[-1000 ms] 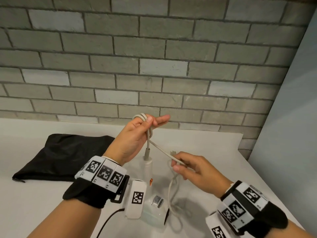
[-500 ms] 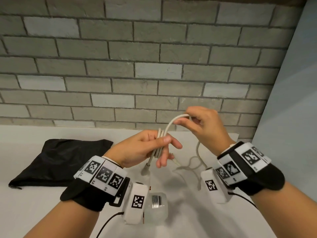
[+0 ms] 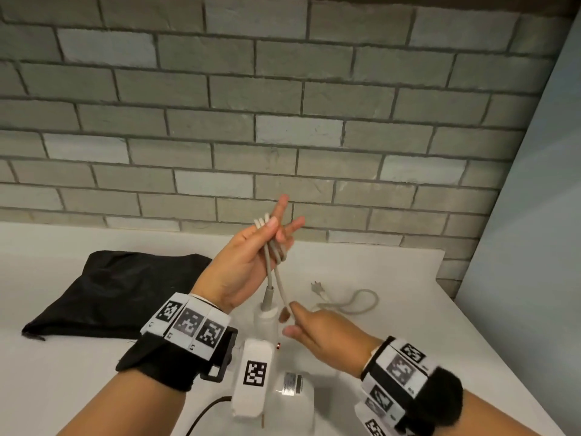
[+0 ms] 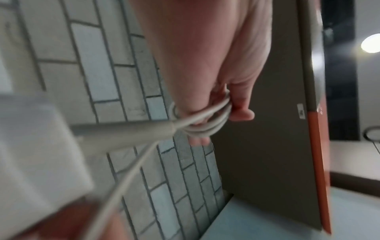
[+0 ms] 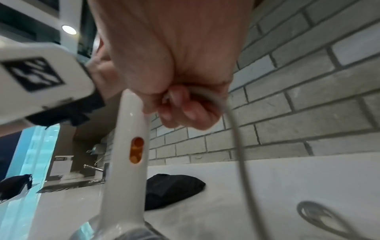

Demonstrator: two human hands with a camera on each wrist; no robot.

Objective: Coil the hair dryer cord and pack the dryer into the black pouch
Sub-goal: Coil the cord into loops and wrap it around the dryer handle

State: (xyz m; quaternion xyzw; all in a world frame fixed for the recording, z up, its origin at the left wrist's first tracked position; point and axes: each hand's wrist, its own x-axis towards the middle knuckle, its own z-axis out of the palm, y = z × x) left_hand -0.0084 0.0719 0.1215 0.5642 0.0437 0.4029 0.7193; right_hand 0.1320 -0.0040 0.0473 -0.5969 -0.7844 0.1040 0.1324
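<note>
Brick wall behind, white counter point(image 3: 393, 357) below: left hand point(image 3: 248, 262) thumb-pins cord point(image 3: 273, 262) loops above the dryer point(image 3: 267, 322), right hand point(image 3: 320, 335) pinching the limp, probably springy cord; pouch point(image 3: 110, 294) lies left.

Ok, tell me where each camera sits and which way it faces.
Head: worn high, looking forward and down at both hands, left hand and right hand, over the white table.
Left wrist: along the palm toward the looped pale grey cord.
Right wrist: along curled fingers, past the white dryer handle.
Head and right wrist share the black fabric pouch.
</note>
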